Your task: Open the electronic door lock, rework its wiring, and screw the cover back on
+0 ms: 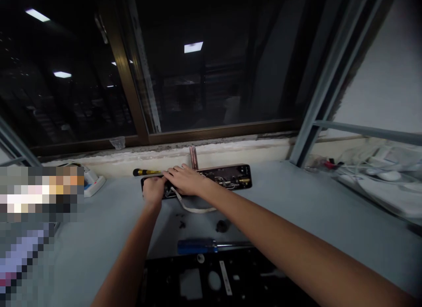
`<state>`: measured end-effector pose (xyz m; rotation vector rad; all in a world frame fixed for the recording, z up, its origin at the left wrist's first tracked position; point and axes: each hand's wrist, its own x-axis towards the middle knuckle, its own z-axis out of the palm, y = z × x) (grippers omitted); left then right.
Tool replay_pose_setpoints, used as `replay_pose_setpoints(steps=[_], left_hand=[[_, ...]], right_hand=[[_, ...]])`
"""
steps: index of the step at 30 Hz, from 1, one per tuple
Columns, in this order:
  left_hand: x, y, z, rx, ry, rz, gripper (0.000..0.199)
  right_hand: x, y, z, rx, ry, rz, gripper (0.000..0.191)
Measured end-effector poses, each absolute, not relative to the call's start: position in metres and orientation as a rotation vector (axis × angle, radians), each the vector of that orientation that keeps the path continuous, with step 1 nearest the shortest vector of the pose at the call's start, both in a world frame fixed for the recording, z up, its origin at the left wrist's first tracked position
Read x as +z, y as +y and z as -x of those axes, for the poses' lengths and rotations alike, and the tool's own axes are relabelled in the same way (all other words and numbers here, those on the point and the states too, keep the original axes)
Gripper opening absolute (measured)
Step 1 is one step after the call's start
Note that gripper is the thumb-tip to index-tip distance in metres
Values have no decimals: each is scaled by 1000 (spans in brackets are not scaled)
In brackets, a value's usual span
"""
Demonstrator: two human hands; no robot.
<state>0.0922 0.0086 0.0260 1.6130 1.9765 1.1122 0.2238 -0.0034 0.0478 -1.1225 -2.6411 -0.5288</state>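
A long black housing lies near the wall, with wires and a brass-coloured fitting showing on its right part. At its left end my left hand is closed, fingers curled; what they hold is hidden. My right hand rests over the housing's left half, fingers stretched out and slightly apart, their tips close to my left hand. A white cable loops out from under my right hand. Behind the housing, a screwdriver with a yellow and black handle lies flat.
A blue-handled screwdriver lies before a black panel with cutouts. Small dark parts and a round black piece sit between. Copper-coloured rods lean by the wall. A white power strip is left; white cabled devices lie right.
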Motion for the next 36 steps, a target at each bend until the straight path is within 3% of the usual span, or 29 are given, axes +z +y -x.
replay_pose_setpoints(steps=[6,16,36], left_hand=[[29,5,-96,1257,1607,-1171,7],[35,-6,-93,1141,1204,-681,26],[29,-14,-108,1319,1116,-476,22]], right_hand=[[34,7,-228,-467,-2653,1168,53],[34,4,-225,-439,-2630,1246,53],[36,0,-221,-401,-2653,1297,50]])
